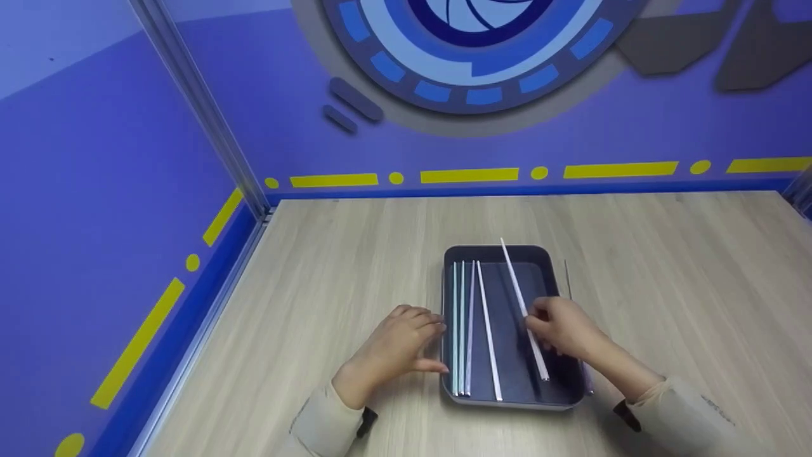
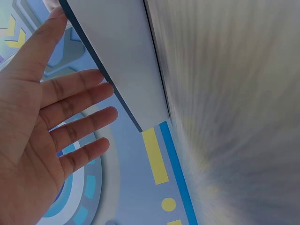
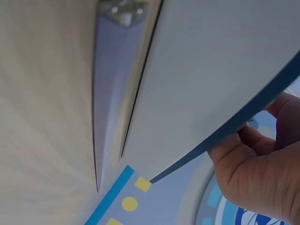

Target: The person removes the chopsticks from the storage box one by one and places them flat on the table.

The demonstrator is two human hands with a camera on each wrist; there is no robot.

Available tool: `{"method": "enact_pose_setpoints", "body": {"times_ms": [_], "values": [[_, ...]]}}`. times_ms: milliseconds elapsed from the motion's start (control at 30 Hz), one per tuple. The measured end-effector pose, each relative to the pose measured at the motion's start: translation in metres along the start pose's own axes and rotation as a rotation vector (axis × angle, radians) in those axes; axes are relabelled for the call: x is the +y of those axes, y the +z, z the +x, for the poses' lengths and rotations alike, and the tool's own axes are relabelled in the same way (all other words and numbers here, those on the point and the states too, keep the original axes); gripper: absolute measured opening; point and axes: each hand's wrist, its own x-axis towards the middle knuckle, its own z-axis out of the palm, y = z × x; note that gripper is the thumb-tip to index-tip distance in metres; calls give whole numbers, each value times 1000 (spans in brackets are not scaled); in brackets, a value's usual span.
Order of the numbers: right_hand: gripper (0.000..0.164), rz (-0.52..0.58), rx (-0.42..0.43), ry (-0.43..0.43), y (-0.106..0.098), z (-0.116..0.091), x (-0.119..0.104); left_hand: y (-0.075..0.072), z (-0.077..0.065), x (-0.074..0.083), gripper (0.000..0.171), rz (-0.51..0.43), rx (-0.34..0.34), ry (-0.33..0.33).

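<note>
A dark rectangular tray (image 1: 507, 397) stands on the table. At its left side lie two green chopsticks (image 1: 458, 330), a purple chopstick (image 1: 470, 336) and a slanted pale pink chopstick (image 1: 488, 330). My right hand (image 1: 561, 327) is over the tray's right side and pinches another pale chopstick (image 1: 515, 282), whose far end overlaps the back rim. Its fingertips are hidden behind the tray in the right wrist view. My left hand (image 1: 399, 339) is at the tray's left edge; fairly straight fingers (image 2: 79, 101) and the thumb reach its rim.
Outside the tray, along its right side, a purple chopstick (image 3: 112, 79) with a silvery end lies on the wooden table (image 1: 342, 266). A blue printed wall (image 1: 266, 127) rises behind the table, and another panel (image 1: 95, 222) stands on the left.
</note>
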Motion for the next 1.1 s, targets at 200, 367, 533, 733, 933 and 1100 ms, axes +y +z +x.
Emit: {"method": "enact_pose_setpoints", "body": {"times_ms": [200, 367, 533, 733, 933, 1100], "values": [[15, 9, 30, 5, -6, -3, 2, 1, 0, 0, 69, 3, 6, 4], [14, 4, 45, 8, -10, -3, 6, 0, 1, 0, 69, 11, 11, 7], [14, -4, 51, 16, -13, -4, 9, -1, 1, 1, 69, 13, 7, 5], [13, 10, 62, 26, -18, -5, 11, 0, 1, 0, 67, 9, 12, 9], [15, 15, 73, 37, -24, -8, 15, 1, 0, 0, 69, 13, 9, 6], [17, 46, 74, 43, -31, -11, 21, 1, 0, 0, 69, 15, 14, 8]]}}
